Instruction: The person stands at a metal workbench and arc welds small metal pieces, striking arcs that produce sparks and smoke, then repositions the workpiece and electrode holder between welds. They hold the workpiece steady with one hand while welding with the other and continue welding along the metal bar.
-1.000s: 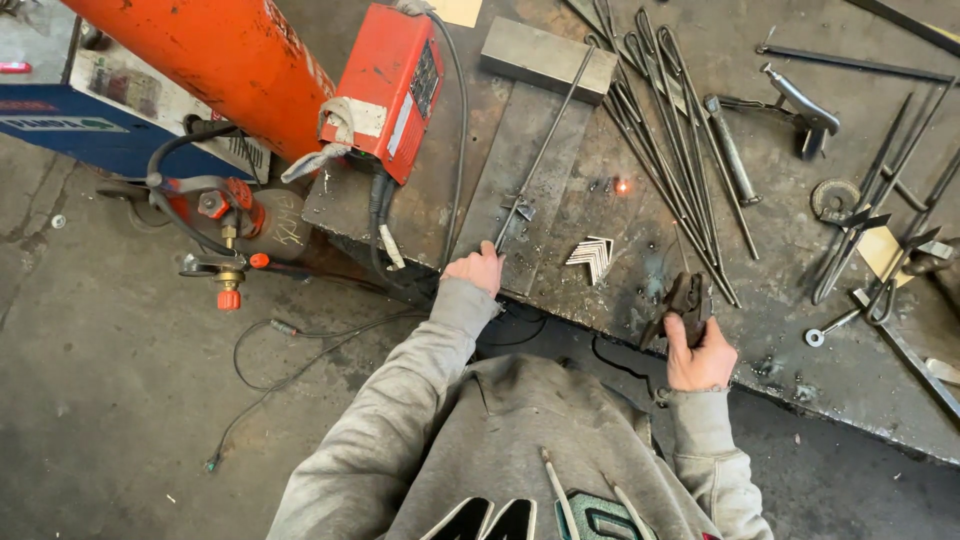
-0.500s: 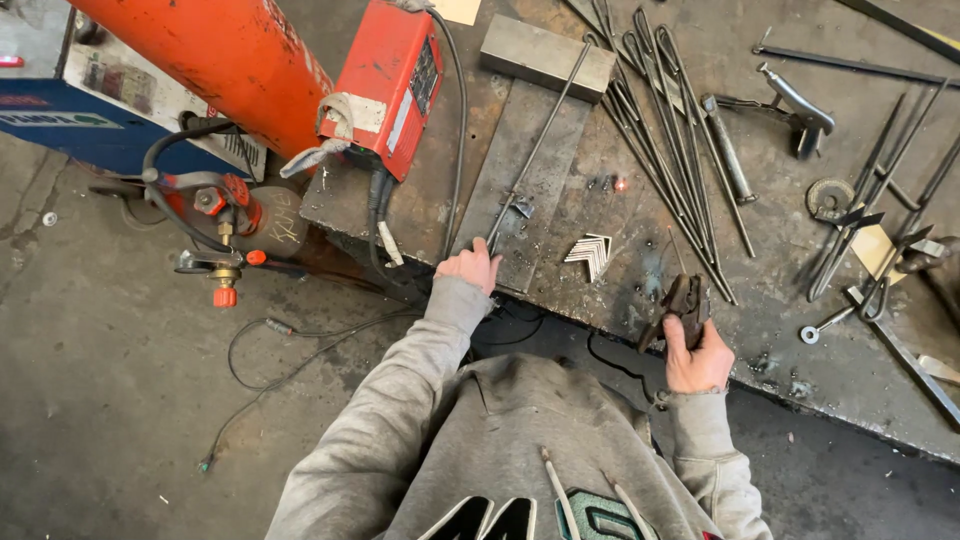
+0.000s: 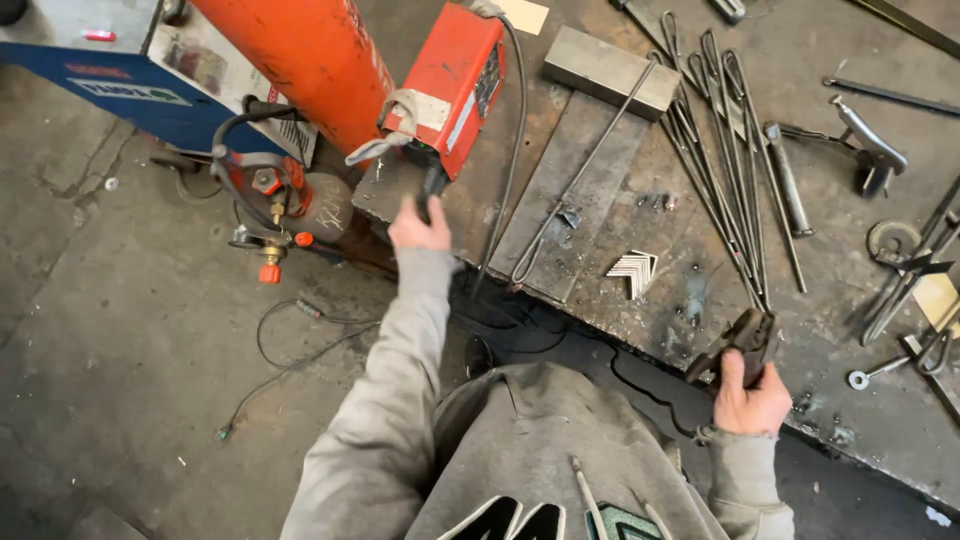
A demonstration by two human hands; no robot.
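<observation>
left hand (image 3: 420,225) on cable plug (image 3: 432,185), right hand (image 3: 752,400) gripping pliers (image 3: 740,340)

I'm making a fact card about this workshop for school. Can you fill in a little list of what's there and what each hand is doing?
Place: metal workbench over a concrete floor
Left hand: reaching to the black cable plug under the red welding machine
Right hand: gripping dark pliers at the bench edge
On the bench: bent metal rods, steel block, stack of small angle pieces
Beside the bench: orange gas cylinder
</observation>
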